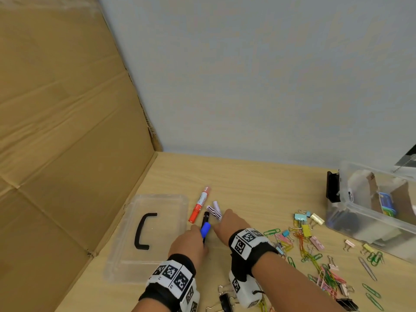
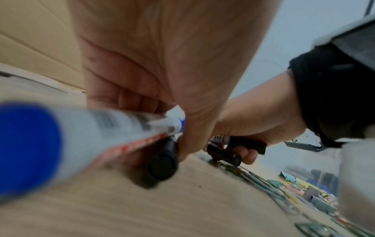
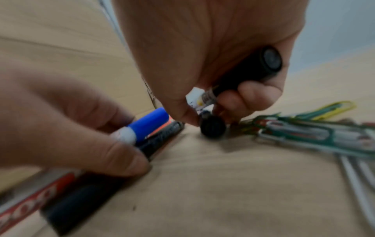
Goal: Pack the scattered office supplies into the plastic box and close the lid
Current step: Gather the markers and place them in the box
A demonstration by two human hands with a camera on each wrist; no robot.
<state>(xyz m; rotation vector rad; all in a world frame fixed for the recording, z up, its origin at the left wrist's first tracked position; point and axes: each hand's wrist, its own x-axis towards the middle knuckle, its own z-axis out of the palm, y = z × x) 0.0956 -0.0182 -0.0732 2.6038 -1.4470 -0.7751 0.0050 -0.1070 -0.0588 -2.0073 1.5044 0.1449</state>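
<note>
My left hand (image 1: 198, 233) grips a blue-capped marker (image 1: 205, 229) together with a black marker (image 1: 206, 217) just above the table; both show close up as the blue-capped marker (image 2: 81, 136) and black marker (image 2: 162, 165). My right hand (image 1: 221, 221), right beside it, curls round a black-capped marker (image 3: 253, 70) and a second black-ended marker (image 3: 212, 126), whose white ends (image 1: 213, 210) stick out beyond the fingers. A red marker (image 1: 199, 204) lies on the table beside the clear lid (image 1: 162, 260). The open plastic box (image 1: 351, 224) stands at the far right.
Coloured paper clips (image 1: 315, 257) and binder clips (image 1: 302, 218) are scattered over the table right of my hands, more by my right wrist (image 1: 225, 298). A cardboard wall (image 1: 67, 131) stands on the left. A black object (image 1: 332, 188) leans against the box.
</note>
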